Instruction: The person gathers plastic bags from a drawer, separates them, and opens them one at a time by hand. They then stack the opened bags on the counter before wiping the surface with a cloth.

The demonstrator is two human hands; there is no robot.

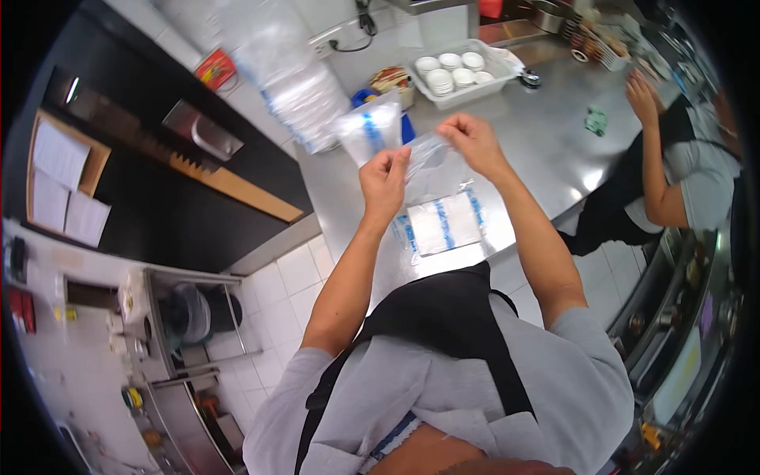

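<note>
At the far left, a dark wall panel (158, 198) with pinned papers (59, 182) is running beside white tiles, and metal shelves (174, 332) are standing below it. Further right, a tall stack of clear bags (297, 87) is leaning over the steel counter (546, 142).

The left hand (384, 184) is hovering above the counter, its fingers pinched together on the left edge of a clear plastic bag (431, 170). The right hand (473, 142) is gripping the same bag at its upper right edge, fingers closed on the plastic, so the bag is hanging stretched between the two hands. Just behind the left hand another clear bag with a blue stripe (370, 131) is standing up. Below the held bag, a flat pile of bags with blue markings (443, 226) is lying on the counter near the person's black apron (451, 317).

Further away, a white tray of small white cups (459, 71) is sitting on the counter. At the far right, a co-worker in a grey shirt and black apron (681, 174) is reaching a hand (641, 95) over the counter, near a small green item (595, 120).
</note>
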